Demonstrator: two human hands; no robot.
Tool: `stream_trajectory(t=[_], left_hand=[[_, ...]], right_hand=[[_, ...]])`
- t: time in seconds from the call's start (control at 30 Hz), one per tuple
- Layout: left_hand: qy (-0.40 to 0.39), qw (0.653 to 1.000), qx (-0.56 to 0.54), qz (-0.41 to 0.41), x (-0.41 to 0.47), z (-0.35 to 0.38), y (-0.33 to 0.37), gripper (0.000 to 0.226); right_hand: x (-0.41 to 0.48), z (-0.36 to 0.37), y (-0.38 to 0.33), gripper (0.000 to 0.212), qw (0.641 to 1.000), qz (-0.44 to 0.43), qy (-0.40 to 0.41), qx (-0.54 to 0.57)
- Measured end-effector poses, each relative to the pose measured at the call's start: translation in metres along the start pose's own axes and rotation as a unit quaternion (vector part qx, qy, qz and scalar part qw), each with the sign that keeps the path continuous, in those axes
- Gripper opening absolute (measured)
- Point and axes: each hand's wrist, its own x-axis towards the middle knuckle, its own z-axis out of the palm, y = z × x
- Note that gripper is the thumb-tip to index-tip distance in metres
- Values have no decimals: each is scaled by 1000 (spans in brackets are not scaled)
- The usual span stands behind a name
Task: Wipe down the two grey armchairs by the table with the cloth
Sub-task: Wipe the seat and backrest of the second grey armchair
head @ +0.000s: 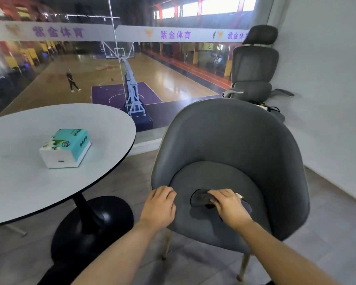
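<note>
Cloth (201, 199) lies bunched under my right hand (227, 206), pressed onto the armchair (234, 140) seat; unwiped backrest rises beyond it; left hand (159, 206) grips the seat edge.

One grey armchair (234, 153), one grey office chair (254, 64), one round white tabletop (19, 182), one tissue pack (65, 148), one dark cloth (201, 199), two hands: left (159, 206), right (227, 205).
</note>
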Motion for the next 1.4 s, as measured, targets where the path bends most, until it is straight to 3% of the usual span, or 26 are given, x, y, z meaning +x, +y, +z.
stream_trajectory(t=[0.1,0.33,0.47,0.53,0.63,0.87,1.0,1.07,1.23,1.4], left_hand=[[12,999,48,5,25,6,-21,43],[4,993,74,-94,79,36,-67,68],[73,992,72,-68,82,61,-76,65],[98,991,81,-46,86,64,-83,64],[68,990,111,-54,107,69,-103,67],[54,986,134,-84,193,86,-154,71],[26,989,100,-110,198,76,-152,78],[-2,989,90,-115,190,65,-146,77],[-21,995,85,-42,148,35,-114,66],[0,999,51,9,123,29,-42,60]], right_hand=[[24,6,23,27,998,54,18,20],[109,61,54,29,975,209,48,65],[155,120,58,36,961,243,14,130],[167,157,52,40,968,203,-43,139],[184,201,36,42,986,106,-65,108],[195,220,-22,56,985,-43,-122,117],[164,213,-68,61,927,-188,-294,139],[142,216,-84,63,904,-203,-354,130],[112,160,-75,51,945,-102,-248,190],[99,69,-8,51,982,-40,-150,111]])
